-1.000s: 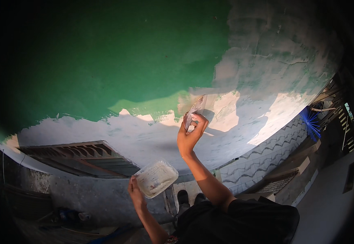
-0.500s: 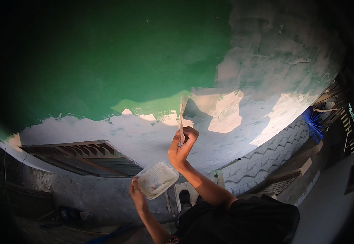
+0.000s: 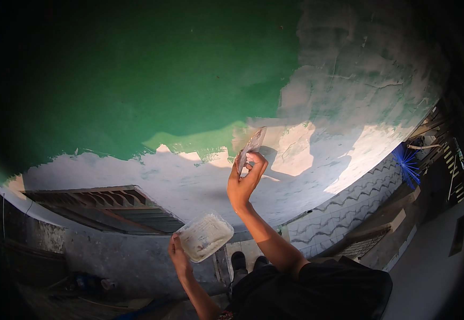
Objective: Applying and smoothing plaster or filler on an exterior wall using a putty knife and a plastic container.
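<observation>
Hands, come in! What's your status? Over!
Left fingers: holding tub. Right fingers: pinching scraper, near wall. Nothing seen in the way.

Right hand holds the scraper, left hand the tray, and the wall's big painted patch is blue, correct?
No, the painted patch is green, not blue, as the head view shows; the right hand does hold the scraper, the left hand the tray.

Pale floor (image 3: 249,247) beneath dark footwear (image 3: 238,260)
</observation>
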Demonstrator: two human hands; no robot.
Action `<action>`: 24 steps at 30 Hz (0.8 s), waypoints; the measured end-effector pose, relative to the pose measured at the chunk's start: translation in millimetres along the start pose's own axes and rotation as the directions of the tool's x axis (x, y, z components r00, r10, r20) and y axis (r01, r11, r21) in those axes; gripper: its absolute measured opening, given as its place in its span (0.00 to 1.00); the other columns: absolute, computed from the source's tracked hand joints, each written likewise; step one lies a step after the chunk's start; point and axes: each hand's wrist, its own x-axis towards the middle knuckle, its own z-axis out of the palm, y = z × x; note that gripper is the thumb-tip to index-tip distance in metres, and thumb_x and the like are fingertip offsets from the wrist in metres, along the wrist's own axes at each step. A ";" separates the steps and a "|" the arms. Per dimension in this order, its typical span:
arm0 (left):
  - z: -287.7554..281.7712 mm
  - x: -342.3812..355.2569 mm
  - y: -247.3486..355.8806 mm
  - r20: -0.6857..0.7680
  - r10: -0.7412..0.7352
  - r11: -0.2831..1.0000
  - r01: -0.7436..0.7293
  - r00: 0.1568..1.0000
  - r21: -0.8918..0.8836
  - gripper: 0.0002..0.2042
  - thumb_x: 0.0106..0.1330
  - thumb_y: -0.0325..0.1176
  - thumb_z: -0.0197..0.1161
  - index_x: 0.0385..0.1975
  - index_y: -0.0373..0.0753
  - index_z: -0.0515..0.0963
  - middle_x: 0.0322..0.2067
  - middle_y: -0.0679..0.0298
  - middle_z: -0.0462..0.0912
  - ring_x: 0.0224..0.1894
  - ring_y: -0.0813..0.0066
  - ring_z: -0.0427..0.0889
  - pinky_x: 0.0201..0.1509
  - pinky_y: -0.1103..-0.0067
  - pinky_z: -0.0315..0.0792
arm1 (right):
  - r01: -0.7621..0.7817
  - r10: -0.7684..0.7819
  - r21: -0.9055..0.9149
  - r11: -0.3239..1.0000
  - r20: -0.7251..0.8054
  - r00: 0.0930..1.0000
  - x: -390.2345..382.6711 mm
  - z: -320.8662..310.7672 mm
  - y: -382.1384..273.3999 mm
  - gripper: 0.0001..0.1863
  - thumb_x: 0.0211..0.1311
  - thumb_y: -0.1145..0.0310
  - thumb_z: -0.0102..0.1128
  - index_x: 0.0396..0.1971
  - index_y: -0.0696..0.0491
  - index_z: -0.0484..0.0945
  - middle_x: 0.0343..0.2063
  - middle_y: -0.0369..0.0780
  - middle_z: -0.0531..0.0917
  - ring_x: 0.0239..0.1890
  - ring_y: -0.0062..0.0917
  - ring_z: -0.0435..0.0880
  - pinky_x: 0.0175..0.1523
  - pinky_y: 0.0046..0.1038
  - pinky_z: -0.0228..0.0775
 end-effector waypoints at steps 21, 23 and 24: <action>-3.4 -19.3 1.9 -0.059 0.050 0.998 -0.051 0.997 -0.030 0.18 0.75 0.46 0.54 0.42 0.35 0.80 0.36 0.66 0.81 0.38 0.78 0.77 0.44 0.77 0.72 | 0.103 -0.103 -0.002 0.995 0.019 0.995 -49.3 -42.1 21.1 0.16 0.72 0.75 0.47 0.55 0.63 0.62 0.49 0.50 0.66 0.50 0.39 0.67 0.55 0.39 0.61; -3.7 -18.6 0.4 -0.049 0.036 0.998 -0.038 0.998 -0.041 0.18 0.75 0.46 0.54 0.42 0.35 0.80 0.36 0.66 0.81 0.38 0.78 0.77 0.45 0.77 0.72 | 0.059 -0.061 -0.034 0.998 -0.061 0.996 -31.5 -52.6 43.5 0.16 0.71 0.76 0.48 0.56 0.63 0.62 0.49 0.50 0.65 0.51 0.39 0.67 0.56 0.40 0.61; -4.3 -17.0 0.0 -0.042 0.028 0.998 -0.030 0.999 -0.048 0.18 0.75 0.46 0.54 0.42 0.35 0.80 0.36 0.66 0.81 0.39 0.78 0.77 0.45 0.77 0.72 | 0.036 -0.043 -0.095 0.995 -0.074 0.996 -22.3 -53.7 50.3 0.17 0.71 0.76 0.48 0.57 0.62 0.62 0.50 0.48 0.64 0.52 0.37 0.67 0.56 0.36 0.62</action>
